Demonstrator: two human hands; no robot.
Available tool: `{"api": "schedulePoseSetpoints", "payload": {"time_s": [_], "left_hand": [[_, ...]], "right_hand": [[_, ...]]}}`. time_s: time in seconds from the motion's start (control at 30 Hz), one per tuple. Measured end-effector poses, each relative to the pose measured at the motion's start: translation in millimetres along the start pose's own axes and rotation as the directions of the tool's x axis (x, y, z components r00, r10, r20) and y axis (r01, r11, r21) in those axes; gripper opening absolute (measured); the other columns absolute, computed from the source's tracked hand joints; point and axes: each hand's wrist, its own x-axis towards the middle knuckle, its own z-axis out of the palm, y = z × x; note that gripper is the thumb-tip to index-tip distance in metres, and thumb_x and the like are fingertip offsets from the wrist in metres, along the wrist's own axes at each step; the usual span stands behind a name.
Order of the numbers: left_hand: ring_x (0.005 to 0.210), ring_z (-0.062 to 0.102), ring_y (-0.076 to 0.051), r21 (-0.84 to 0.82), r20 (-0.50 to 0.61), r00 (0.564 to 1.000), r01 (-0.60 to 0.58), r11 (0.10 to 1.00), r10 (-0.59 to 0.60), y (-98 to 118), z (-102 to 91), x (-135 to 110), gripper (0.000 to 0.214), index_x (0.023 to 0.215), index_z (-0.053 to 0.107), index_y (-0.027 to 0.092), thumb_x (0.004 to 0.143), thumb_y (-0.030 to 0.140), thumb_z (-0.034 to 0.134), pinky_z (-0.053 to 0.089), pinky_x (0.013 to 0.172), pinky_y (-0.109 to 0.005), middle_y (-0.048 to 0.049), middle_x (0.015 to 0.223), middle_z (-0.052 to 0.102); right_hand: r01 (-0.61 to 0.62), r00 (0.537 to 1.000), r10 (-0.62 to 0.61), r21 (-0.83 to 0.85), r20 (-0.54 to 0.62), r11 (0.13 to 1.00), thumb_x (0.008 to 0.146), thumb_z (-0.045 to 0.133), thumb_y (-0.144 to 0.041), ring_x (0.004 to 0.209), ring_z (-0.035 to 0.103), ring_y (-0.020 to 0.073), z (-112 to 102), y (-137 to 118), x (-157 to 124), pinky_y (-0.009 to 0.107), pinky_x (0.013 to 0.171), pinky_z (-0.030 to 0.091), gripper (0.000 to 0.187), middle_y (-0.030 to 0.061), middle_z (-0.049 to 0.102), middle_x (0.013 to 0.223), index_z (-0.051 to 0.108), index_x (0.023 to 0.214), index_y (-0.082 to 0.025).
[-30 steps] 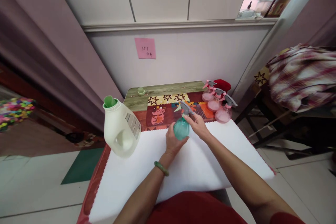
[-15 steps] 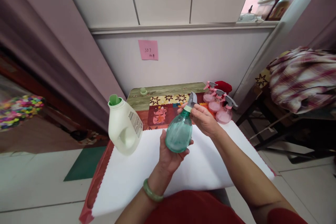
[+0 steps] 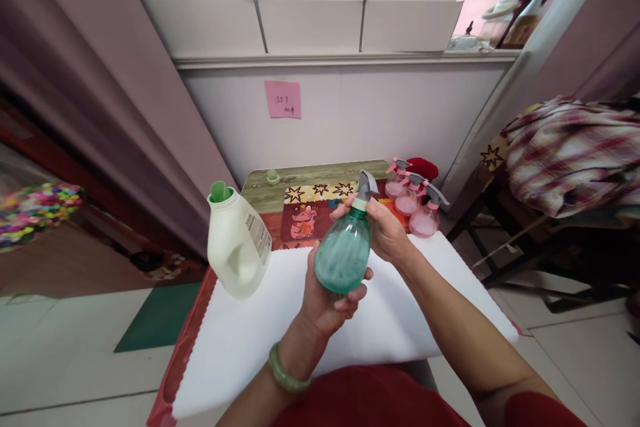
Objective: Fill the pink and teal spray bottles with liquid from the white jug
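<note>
I hold a teal spray bottle [image 3: 344, 258] with a grey trigger head up in the air above the white sheet [image 3: 250, 340]. My left hand [image 3: 324, 297] cups the bottle's round base from below, fingers curled round it. My right hand [image 3: 384, 230] is closed round the neck just under the grey trigger head. A green bangle sits on my left wrist.
A white detergent jug [image 3: 235, 243] with an open green spout stands at the left of the table. Three pink spray bottles [image 3: 414, 207] stand at the back right beside something red. A small green cap [image 3: 273, 176] lies at the back. A chair with a plaid cloth [image 3: 570, 153] is at the right.
The teal bottle has been lifted off the table and brought nearer to me, tilted slightly. My left hand shifted under its base; my right hand stays at the neck.
</note>
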Motion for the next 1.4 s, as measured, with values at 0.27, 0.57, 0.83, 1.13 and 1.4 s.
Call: {"api": "schedulePoseSetpoints", "payload": {"time_s": [0.27,0.57,0.83,1.13,1.4], "left_hand": [[0.061,0.065,-0.02,0.256,-0.112,0.906,-0.37,0.893,0.408,-5,14.6,0,0.068,0.117,0.063,0.016,0.081,0.074,0.06,0.038,0.039,-0.022,-0.0116,0.09,0.071],[0.092,0.061,-0.021,0.644,-0.127,0.535,-0.596,0.479,0.835,-21,3.9,12,0.072,0.125,0.044,0.033,0.064,0.034,0.085,0.052,0.076,-0.031,-0.0029,0.114,0.063],[0.111,0.063,-0.03,0.696,-0.072,0.532,-0.579,0.424,0.844,-28,-9.1,13,0.086,0.136,0.043,0.031,0.062,0.041,0.085,0.053,0.092,-0.041,-0.0082,0.125,0.064],[0.119,0.063,-0.034,0.447,-0.076,0.732,-0.582,0.68,0.677,-18,-18.5,2,0.064,0.129,0.062,0.026,0.069,0.042,0.081,0.054,0.094,-0.049,-0.0104,0.124,0.07],[0.078,0.072,-0.026,0.137,0.021,0.944,-0.328,0.935,0.329,-18,-20.8,-1,0.081,0.118,0.07,0.007,0.076,0.076,0.065,0.052,0.048,-0.026,-0.0214,0.104,0.075]], "right_hand": [[0.031,0.995,-0.03,0.014,-0.093,0.999,0.082,0.068,-0.061,0.108,0.072,0.0311,4,1,3,0.044,0.084,0.06,0.039,0.0074,0.079,0.1,0.066,0.099,-0.026],[0.077,0.961,-0.074,0.003,-0.267,0.997,0.079,0.078,-0.051,0.091,0.073,0.0244,15,2,-4,0.037,0.077,0.058,0.035,0.004,0.079,0.098,0.06,0.096,-0.026],[0.089,0.877,-0.032,0.097,-0.479,0.991,0.066,0.089,-0.042,0.083,0.072,0.0194,36,10,-7,0.032,0.074,0.057,0.042,0.0044,0.079,0.103,0.058,0.086,-0.024],[0.05,0.967,-0.064,-0.064,-0.245,0.997,0.083,0.073,-0.062,0.107,0.071,0.0278,25,13,-26,0.039,0.087,0.058,0.054,0.0074,0.076,0.116,0.066,0.121,-0.025],[-0.02,0.998,0.018,0.034,0.056,0.999,0.073,0.064,-0.084,0.119,0.066,0.0321,9,8,-10,0.046,0.094,0.057,0.074,0.0105,0.075,0.114,0.069,0.121,-0.027]]}}
